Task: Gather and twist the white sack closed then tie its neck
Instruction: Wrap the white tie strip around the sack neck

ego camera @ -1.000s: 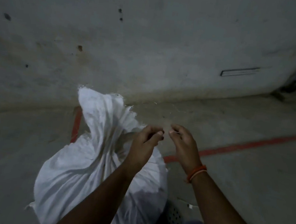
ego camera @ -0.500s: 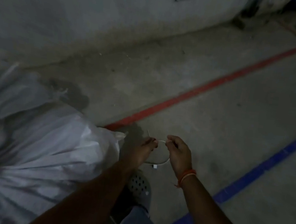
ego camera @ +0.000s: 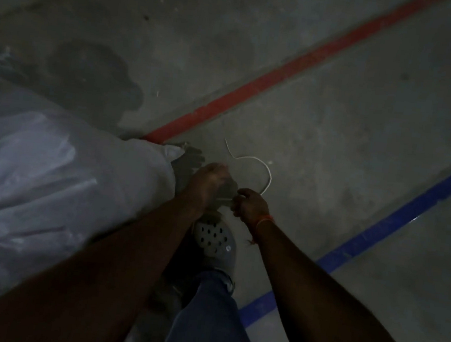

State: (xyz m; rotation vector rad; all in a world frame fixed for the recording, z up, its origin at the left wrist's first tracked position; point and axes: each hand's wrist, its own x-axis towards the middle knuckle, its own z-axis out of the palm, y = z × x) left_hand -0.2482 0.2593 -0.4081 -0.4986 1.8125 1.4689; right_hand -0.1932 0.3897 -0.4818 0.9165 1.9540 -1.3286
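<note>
Both hands have dropped lower since half a second ago, and the thin white tie strip now arcs out beyond them.

Left hand and right hand curl in pinches on the strip's near end above a grey perforated clog. Beside them, at left, the crumpled white woven sack lies on the grey concrete floor, its corner touching the painted red line.
</note>
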